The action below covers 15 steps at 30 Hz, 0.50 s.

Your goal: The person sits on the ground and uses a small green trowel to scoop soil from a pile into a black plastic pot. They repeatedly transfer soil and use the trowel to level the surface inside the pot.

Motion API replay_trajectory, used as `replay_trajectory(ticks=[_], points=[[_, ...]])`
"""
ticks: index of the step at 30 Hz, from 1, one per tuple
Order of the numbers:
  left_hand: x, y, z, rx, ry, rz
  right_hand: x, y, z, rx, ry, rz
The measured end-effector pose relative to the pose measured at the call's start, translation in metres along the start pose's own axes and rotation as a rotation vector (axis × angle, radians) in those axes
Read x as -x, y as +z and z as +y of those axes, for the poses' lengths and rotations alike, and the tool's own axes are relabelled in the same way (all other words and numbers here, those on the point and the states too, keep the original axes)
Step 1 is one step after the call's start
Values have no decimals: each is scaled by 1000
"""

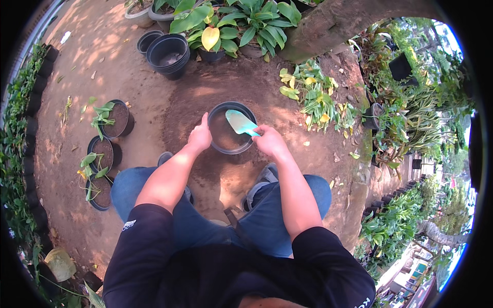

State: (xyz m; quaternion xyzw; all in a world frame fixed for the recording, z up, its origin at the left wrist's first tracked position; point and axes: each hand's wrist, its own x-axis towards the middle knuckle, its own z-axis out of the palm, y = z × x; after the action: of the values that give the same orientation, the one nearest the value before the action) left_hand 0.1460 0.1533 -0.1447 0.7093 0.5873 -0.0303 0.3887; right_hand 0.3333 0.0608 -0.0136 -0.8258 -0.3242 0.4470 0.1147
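A black plastic plant pot (232,149) with brown soil (223,133) in it stands on the ground before me, between my feet. My left hand (200,134) grips the pot's left rim, with a finger pointing up along its outside. In my right hand (269,140) is the handle of a turquoise garden trowel (239,122). Its blade, smeared with soil, is over the right part of the pot's opening. Whether the blade touches the soil I cannot tell.
Potted cuttings (118,120) with drooping leaves stand at left. Stacked empty black pots (168,54) sit beyond, near leafy potted plants (265,25) and a tree trunk (327,29). A heap of uprooted leafy cuttings (317,96) lies at right. A stone edge (358,181) borders the bare ground.
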Motion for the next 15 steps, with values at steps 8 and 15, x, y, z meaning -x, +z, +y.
replay_trajectory(ticks=[8, 15], points=[[8, -10, 3, 316, -145, -261, -4, 18, 5, 286, -306, 154], [21, -12, 5, 461, -135, -324, 17, 27, -15, 362, -300, 14]])
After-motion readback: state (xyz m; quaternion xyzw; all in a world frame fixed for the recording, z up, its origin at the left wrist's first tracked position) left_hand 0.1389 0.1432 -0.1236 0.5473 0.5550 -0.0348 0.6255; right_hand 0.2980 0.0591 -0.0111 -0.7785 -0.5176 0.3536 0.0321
